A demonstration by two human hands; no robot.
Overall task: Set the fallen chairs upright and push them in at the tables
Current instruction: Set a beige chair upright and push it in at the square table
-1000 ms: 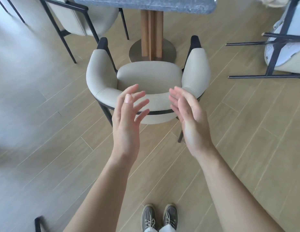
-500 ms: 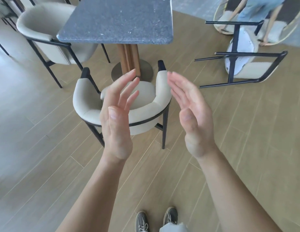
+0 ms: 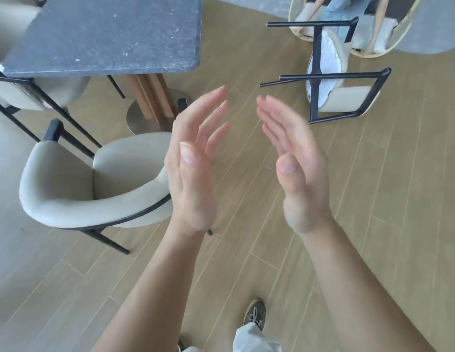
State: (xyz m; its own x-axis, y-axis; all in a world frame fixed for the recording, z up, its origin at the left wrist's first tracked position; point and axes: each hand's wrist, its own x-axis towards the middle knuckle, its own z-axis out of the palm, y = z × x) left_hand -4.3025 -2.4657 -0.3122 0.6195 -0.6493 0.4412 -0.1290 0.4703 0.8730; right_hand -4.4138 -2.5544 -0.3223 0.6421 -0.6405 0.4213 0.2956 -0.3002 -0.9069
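Observation:
A cream upholstered chair [image 3: 76, 201] with black legs stands upright on the left, facing the grey stone table [image 3: 104, 34] with its wooden pedestal. A second chair [image 3: 346, 97] lies tipped over on the floor at upper right, its black legs pointing left. My left hand [image 3: 193, 163] and my right hand [image 3: 295, 161] are raised in mid-air between the two chairs, palms facing each other, fingers straight, holding nothing. Neither hand touches a chair; my left hand overlaps the upright chair's right arm in view.
Another upright cream chair [image 3: 30, 92] sits at the table's left side. A person sits in a round chair [image 3: 374, 44] beyond the fallen one. Wooden plank floor [image 3: 374, 224] stretches to the right. My shoe [image 3: 254, 313] shows at the bottom.
My view has swung right: the upright chair has slid to the left of frame and the fallen chair has come closer to centre. Both hands have stayed raised and empty.

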